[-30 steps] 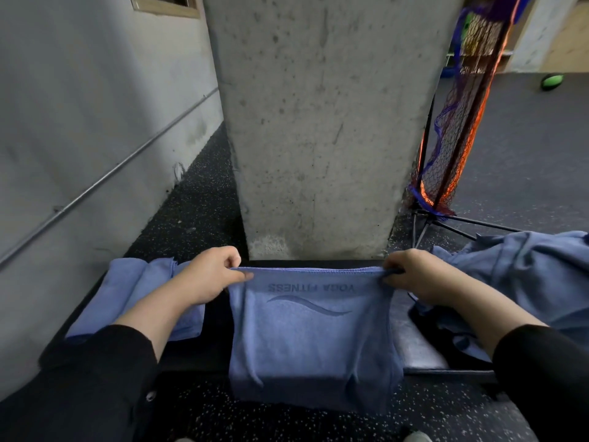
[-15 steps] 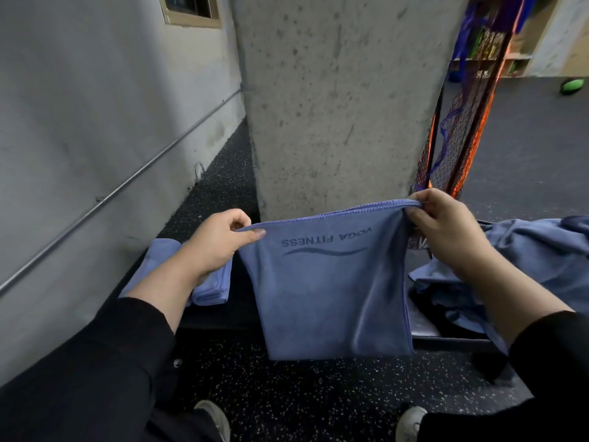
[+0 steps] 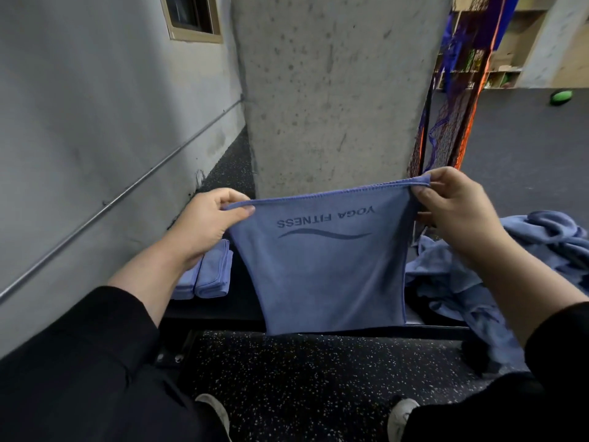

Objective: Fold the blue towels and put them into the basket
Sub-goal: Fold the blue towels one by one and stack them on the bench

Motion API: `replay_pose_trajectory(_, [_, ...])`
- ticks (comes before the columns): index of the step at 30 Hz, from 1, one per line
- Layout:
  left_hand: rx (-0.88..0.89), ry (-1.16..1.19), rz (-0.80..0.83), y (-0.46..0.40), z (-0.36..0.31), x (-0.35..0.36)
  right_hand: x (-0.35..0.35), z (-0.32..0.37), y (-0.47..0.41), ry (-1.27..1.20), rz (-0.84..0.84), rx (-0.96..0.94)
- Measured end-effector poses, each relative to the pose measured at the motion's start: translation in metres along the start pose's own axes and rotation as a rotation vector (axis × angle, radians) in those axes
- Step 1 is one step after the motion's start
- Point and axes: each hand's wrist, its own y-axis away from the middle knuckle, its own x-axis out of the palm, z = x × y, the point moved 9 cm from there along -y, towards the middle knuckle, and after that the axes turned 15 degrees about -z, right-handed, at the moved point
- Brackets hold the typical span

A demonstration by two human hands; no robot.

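A blue towel (image 3: 325, 272) with upside-down "YOGA FITNESS" lettering hangs in the air in front of me, held by its top corners. My left hand (image 3: 207, 224) pinches the left corner and my right hand (image 3: 452, 205) pinches the right one, which sits a little higher. The towel's lower edge hangs just above the front of a black bench (image 3: 242, 301). Folded blue towels (image 3: 210, 275) lie on the bench at the left. A heap of loose blue towels (image 3: 541, 250) lies at the right. No basket is in view.
A concrete pillar (image 3: 334, 90) rises right behind the bench. A grey wall with a metal rail (image 3: 111, 202) runs along the left. A black frame with orange and blue netting (image 3: 452, 116) stands at the right of the pillar. My shoes rest on speckled black flooring (image 3: 302, 378).
Both hands have lifted the towel off the bench and raised it into the air, the right corner ending higher. The view has tilted up with it.
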Motion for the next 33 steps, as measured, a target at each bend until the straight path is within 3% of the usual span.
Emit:
replay_pose_trajectory(7, [-0.038,0.134,-0.096,0.003,-0.017,-0.009,-0.004,0.003,0.010,-0.052,0.022,0.075])
replay_pose_trajectory(11, [-0.102,0.219,-0.038,0.004,-0.017,-0.006,-0.004,0.006,0.014,-0.089,0.027,0.095])
replay_pose_trajectory(18, [-0.231,0.166,0.057,-0.014,0.012,0.011,0.012,-0.029,0.002,-0.072,0.106,0.201])
replay_pose_trajectory(24, [-0.172,-0.015,-0.092,-0.100,0.052,0.039,0.064,-0.088,-0.066,0.144,0.059,0.213])
replay_pose_trajectory(27, [-0.079,-0.404,-0.157,-0.133,0.090,0.058,0.092,-0.129,-0.091,0.555,0.049,0.128])
replay_pose_trajectory(30, [0.113,-0.683,0.008,-0.097,0.125,0.107,0.126,-0.161,-0.054,0.736,0.177,-0.034])
replay_pose_trajectory(33, [0.258,-0.875,0.422,-0.019,0.181,0.162,0.171,-0.212,0.032,0.817,0.581,-0.017])
